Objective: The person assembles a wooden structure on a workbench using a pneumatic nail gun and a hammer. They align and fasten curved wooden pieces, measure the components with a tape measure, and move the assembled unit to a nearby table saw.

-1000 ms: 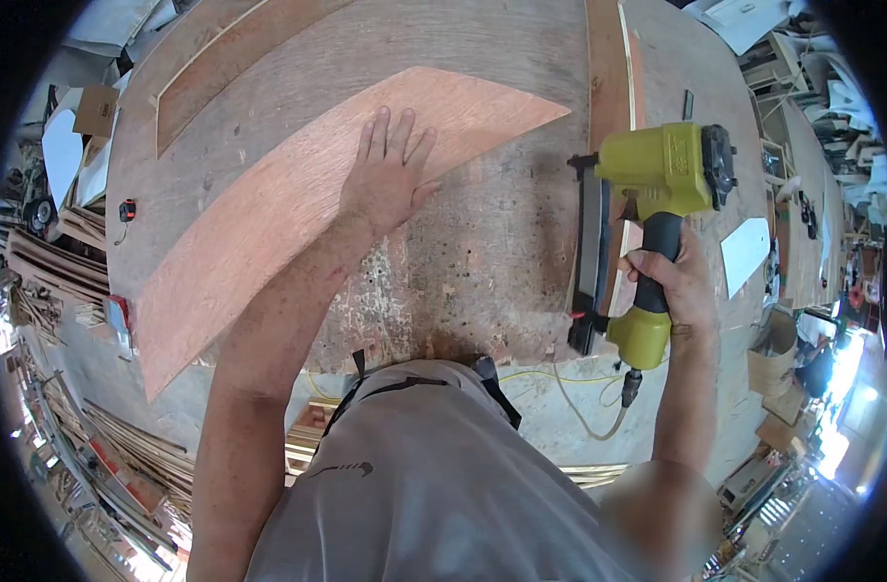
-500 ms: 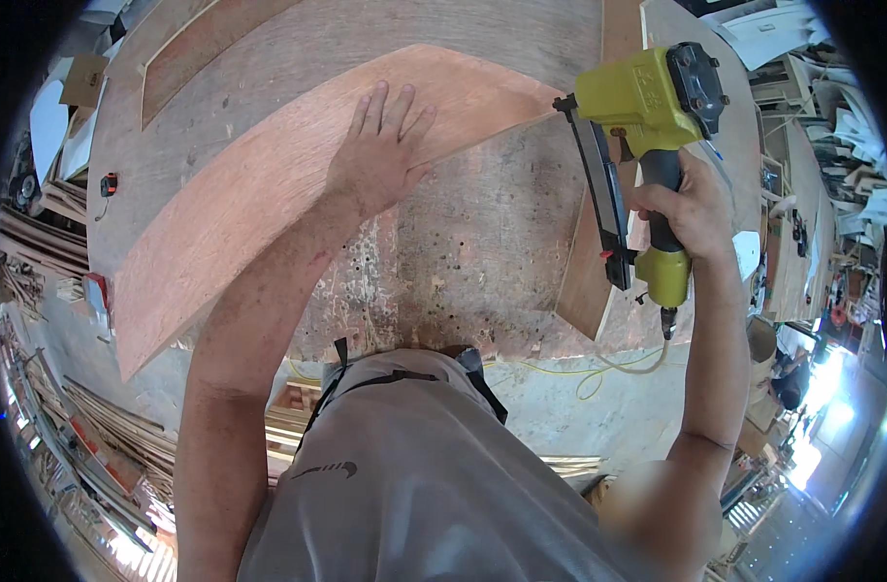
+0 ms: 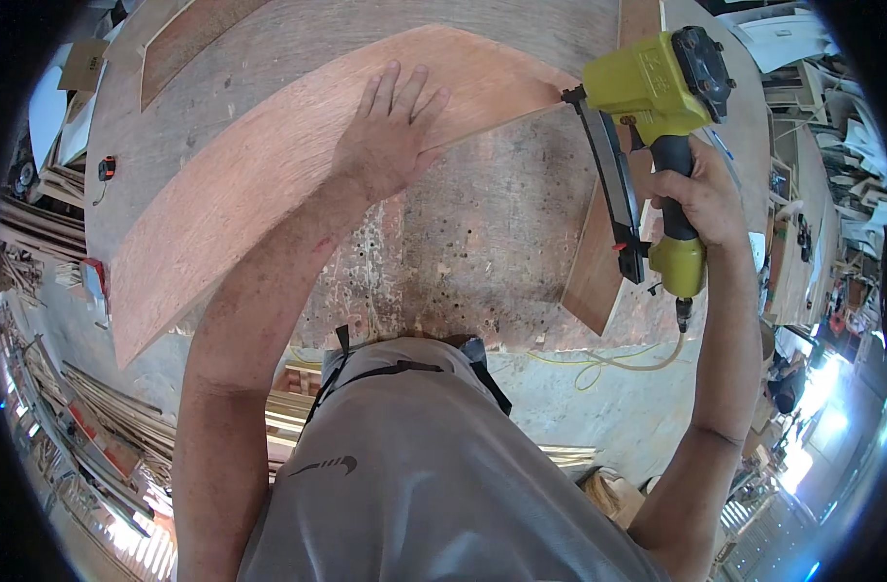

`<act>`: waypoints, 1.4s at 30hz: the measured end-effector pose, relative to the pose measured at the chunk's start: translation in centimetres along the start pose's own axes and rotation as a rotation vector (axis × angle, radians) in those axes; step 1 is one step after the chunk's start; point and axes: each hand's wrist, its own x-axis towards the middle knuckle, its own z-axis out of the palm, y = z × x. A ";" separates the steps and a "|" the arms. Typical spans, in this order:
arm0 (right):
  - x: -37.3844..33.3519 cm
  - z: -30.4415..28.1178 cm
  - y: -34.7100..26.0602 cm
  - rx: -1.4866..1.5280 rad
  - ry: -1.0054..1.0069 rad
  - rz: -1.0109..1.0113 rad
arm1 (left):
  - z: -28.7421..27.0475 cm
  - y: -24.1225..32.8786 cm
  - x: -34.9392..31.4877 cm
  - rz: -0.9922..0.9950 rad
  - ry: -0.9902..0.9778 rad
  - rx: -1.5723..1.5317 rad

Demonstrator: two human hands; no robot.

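Observation:
A broad curved plywood panel (image 3: 220,165) lies on the worktable (image 3: 492,233), its lower left end reaching past the table's front edge. My left hand (image 3: 385,136) rests flat on it, fingers spread, near the inner edge. In my right hand (image 3: 705,194) is a yellow-green air nail gun (image 3: 647,82), held by its dark handle. The gun's nose meets the panel's right-hand tip; whether it presses on the wood I cannot tell. From the handle's lower end runs a pale air hose (image 3: 657,361).
Beneath the gun a flat wooden strip (image 3: 591,291) lies on the table. Another curved wooden piece (image 3: 186,48) is at the far left, and a small tape measure (image 3: 107,168) at the left edge. Long wood strips (image 3: 113,407) are stacked on the floor at left.
The nail gun and my right hand have shifted slightly right and away from me. The whole view has moved a little too. My left hand stays flat on the panel.

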 end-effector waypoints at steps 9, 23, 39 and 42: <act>0.4 -0.4 0.7 -0.061 0.006 0.020 | 0.0 0.0 -0.1 -0.005 0.006 -0.007; -2.2 0.3 -1.4 0.071 0.099 -0.001 | -0.1 0.0 0.0 0.018 0.021 -0.011; -1.8 3.2 -1.6 0.032 -0.032 0.033 | 0.2 -0.2 -0.1 0.026 0.089 -0.047; -1.6 3.1 -2.2 -0.030 -0.056 0.026 | 0.4 -0.4 -0.1 0.031 0.105 -0.059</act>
